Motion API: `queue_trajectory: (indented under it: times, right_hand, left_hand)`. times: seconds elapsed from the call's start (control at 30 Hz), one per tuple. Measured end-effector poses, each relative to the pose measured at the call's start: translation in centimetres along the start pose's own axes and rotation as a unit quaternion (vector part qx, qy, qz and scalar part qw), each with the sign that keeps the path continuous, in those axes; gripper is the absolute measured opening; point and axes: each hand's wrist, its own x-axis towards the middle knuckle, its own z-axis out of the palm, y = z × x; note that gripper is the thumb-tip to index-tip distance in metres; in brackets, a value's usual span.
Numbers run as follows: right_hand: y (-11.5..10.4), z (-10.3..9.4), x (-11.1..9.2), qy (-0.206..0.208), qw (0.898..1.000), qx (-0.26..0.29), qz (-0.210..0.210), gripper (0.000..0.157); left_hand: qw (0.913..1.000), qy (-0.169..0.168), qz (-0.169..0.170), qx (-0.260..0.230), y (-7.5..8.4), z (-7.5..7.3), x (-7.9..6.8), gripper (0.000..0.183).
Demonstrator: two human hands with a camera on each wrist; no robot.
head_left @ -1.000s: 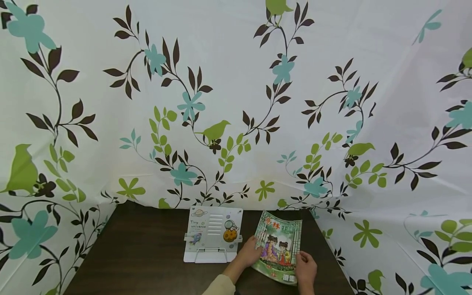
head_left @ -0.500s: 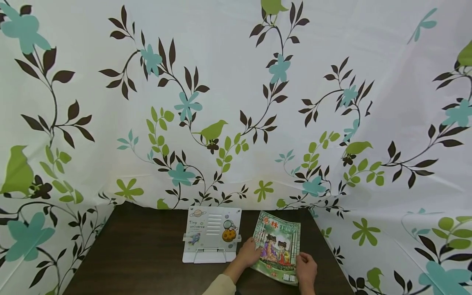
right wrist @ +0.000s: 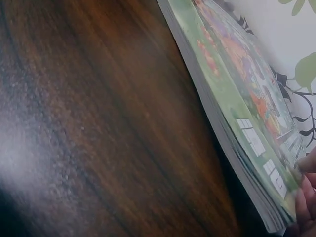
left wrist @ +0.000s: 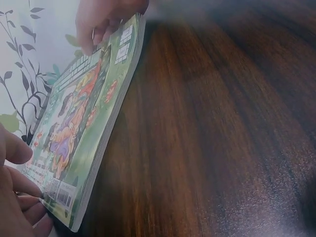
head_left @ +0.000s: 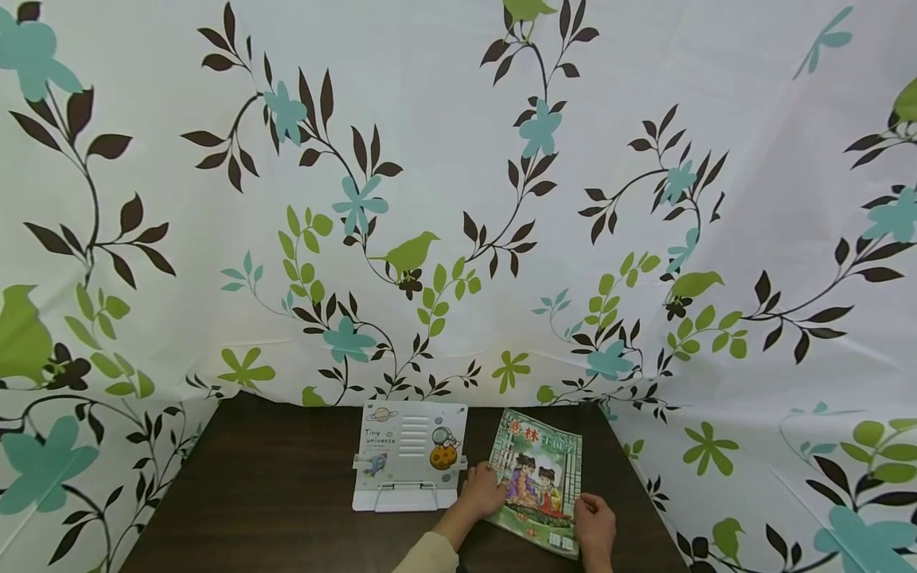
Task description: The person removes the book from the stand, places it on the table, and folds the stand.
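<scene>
My left fingers (head_left: 490, 480) and right fingers (head_left: 591, 504) are curled nearly closed, pinching opposite edges of the magazine (head_left: 540, 477) at lower right, probably to keep it flat and facing me. The bookstand (head_left: 413, 465) sits on the table (head_left: 286, 477), lower centre.

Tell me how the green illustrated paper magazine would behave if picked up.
The green illustrated paper magazine would likely sag if held by one edge, being broad and thin. Its layered page edges look slightly parted near the right hand, so pages might fan open.
</scene>
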Motion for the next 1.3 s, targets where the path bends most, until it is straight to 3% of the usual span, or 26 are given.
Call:
queue_trajectory:
  times: [0.13,0.3,0.5,0.63,0.87,1.03,1.17,1.3]
  right_hand:
    - [0.1,0.1,-0.1,0.013,1.0,-0.029,0.0,0.037]
    - [0.2,0.4,-0.2,0.032,0.998,-0.059,-0.002,0.035]
    - [0.3,0.1,-0.3,0.052,0.993,-0.104,-0.003,0.031]
    - [0.4,-0.2,-0.1,0.049,0.99,-0.133,-0.001,0.029]
    - [0.2,0.2,0.0,0.031,0.986,-0.162,-0.018,0.03]
    - [-0.5,0.3,-0.3,0.023,0.984,-0.177,-0.024,0.038]
    - [-0.7,0.6,-0.7,0.032,0.984,-0.176,-0.019,0.04]
    - [-1.2,1.0,-1.7,0.058,0.985,-0.161,-0.02,0.041]
  left_hand:
    - [0.9999,-0.004,-0.01,0.004,-0.3,0.4,0.5,0.043]
    - [0.999,-0.028,-0.028,0.022,0.4,-0.3,0.3,0.049]
    - [0.9986,-0.038,-0.02,0.031,1.1,-0.5,0.3,0.049]
    - [0.9989,-0.038,-0.023,0.016,0.4,0.1,0.8,0.053]
    - [0.9982,-0.054,-0.022,0.009,0.4,-1.0,0.2,0.053]
    - [0.9984,-0.055,-0.002,-0.014,0.2,-1.8,-0.3,0.054]
    - [0.9974,-0.051,0.041,-0.03,0.2,-2.8,-0.8,0.053]
    - [0.9917,-0.049,0.086,-0.082,0.7,-4.2,-1.6,0.041]
